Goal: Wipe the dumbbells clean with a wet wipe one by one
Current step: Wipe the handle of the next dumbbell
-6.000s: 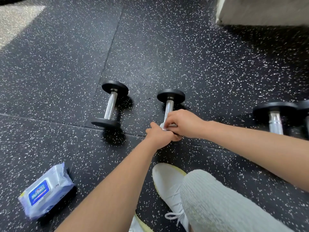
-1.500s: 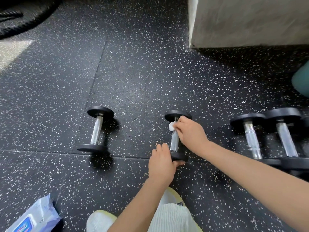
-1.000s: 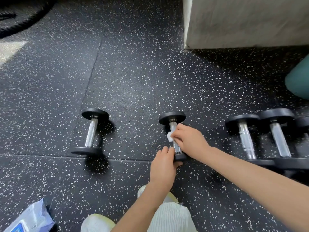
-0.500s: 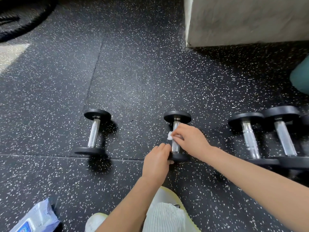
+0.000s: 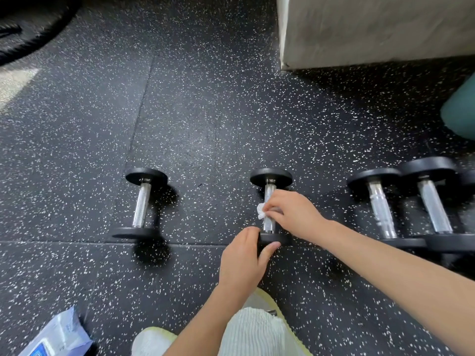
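Here, right fingers [image 5: 276, 201] pinch the wipe [image 5: 260, 212] against the dumbbell [image 5: 269, 225].

Gym: speckled rubber floor [image 5: 205, 111], dumbbells [image 5: 142, 201].

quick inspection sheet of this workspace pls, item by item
surface: black speckled rubber floor, seams visible
job's things: middle dumbbell under wet wipe; left dumbbell apart; inner right dumbbell and outer right dumbbell side by side; wipe pack bottom left
clutter: nothing seen
grippers: left hand grips middle dumbbell's near head; right hand pinches wet wipe on its handle
cables: nothing seen
surroundings: pale block top right; teal object right edge; dark curved object top left
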The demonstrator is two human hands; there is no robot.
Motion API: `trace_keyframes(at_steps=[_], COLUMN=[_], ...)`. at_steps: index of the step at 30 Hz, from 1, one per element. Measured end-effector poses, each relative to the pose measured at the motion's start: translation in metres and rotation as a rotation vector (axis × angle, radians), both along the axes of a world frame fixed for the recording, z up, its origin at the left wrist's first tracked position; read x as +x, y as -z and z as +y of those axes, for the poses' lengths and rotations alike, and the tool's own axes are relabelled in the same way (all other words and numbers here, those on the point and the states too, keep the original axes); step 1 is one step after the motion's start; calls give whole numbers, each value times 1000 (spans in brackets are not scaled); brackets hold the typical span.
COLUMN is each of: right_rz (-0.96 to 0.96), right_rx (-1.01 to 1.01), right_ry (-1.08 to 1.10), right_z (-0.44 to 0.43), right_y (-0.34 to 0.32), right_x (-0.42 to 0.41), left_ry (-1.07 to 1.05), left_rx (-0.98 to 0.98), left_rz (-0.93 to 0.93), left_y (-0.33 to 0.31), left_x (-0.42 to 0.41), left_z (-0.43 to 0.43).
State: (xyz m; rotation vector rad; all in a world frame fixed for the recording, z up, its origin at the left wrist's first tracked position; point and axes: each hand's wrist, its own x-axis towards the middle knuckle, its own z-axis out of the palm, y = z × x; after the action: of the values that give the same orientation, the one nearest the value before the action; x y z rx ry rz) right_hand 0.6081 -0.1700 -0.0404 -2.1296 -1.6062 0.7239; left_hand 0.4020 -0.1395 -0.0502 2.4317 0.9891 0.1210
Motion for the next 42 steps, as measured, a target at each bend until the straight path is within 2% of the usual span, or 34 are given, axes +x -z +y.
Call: trace_keyframes(at_steps=[5,8,11,14,17,20,28,35,42], right_rz=[50,18,-32,22,94,77,-2,82,-38], right_rx=[-130,-115,-38,-8,-93,-126,28,-157,13], right_ry=[-199,-186,-50,49,-59,-159,144,-156,170], right_z=[-8,-5,-3,-10,-20,-22,-11,-23,-3], right_y=[-4,-7,-4,2,-1,-4,0,-9,-4], right_x=[-5,3,9,12,11,8,11,11,21], left_ry=[-102,-157,-177,-136,-86,-91,-81,-67,-59], left_rx=[-130,-171,-138,-95,-47,-4,16,31,46], left_rz=[-54,-139,-146,-123,-127,-143,-193,-189,-192], left_y=[-3,-4,-6,-7,-7,-5,-6,-4,-7], left_x=[-1,0,5,8,8,8,3,4,5], left_z=[0,-1,-2,0,2,-1,-7,-9,-11])
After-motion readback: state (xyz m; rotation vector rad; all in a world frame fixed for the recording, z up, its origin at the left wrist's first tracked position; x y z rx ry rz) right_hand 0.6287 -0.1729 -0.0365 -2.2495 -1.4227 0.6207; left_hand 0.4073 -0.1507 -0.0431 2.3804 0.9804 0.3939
